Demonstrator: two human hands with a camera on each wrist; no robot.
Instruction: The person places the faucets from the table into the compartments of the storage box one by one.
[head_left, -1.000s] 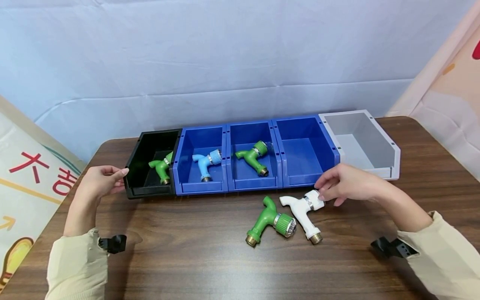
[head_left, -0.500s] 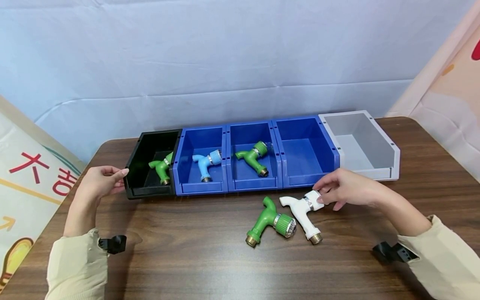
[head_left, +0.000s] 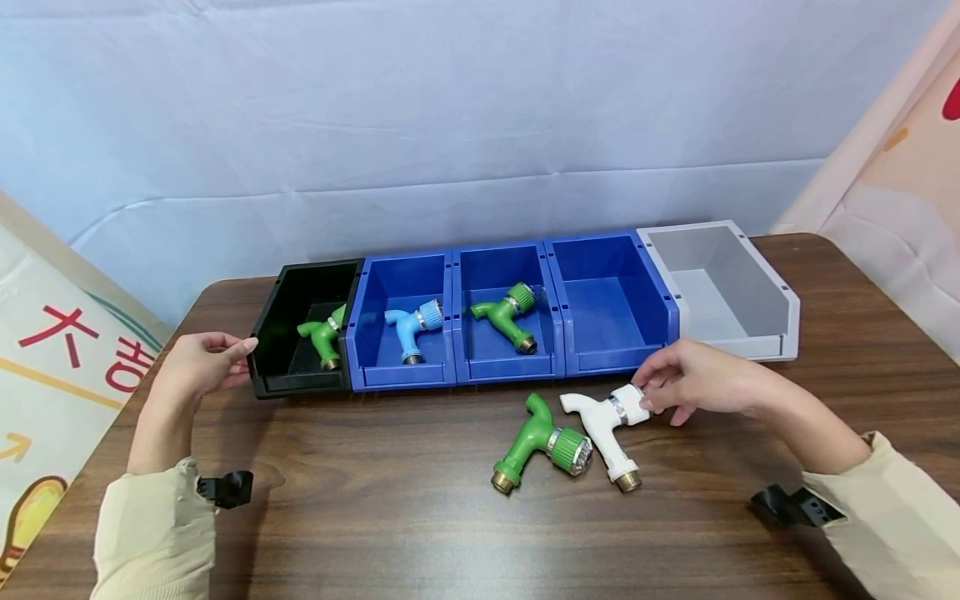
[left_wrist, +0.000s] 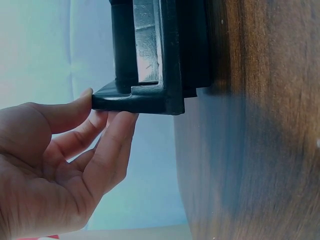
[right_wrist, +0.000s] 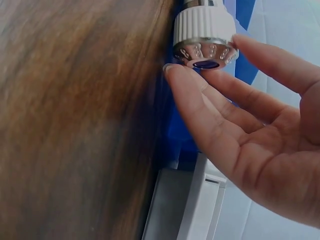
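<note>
My right hand [head_left: 701, 379] has thumb and fingers around the knob end of a white tap [head_left: 609, 421], which lies on the wooden table with its brass thread toward me. In the right wrist view the thumb touches the ribbed white knob [right_wrist: 205, 25] and the fingers curl past its clear-studded end. A green tap [head_left: 534, 442] lies just left of the white one. At the far left, my left hand [head_left: 202, 364] pinches the side wall of a black bin [head_left: 300, 382]. The left wrist view shows its thumb on the rim and its fingers against the outer face.
Beside the black bin, which holds a green tap [head_left: 324, 340], three blue bins [head_left: 510, 369] and a grey bin [head_left: 757, 346] continue the row. A light-blue tap [head_left: 411, 329] and another green tap [head_left: 507, 317] lie in two blue bins. A pale curtain [head_left: 465, 108] hangs behind.
The white tap has turned a little, its knob end shifting slightly right and its threaded end slightly left, as my right hand moved slightly right. My left hand has stayed on the black bin.
</note>
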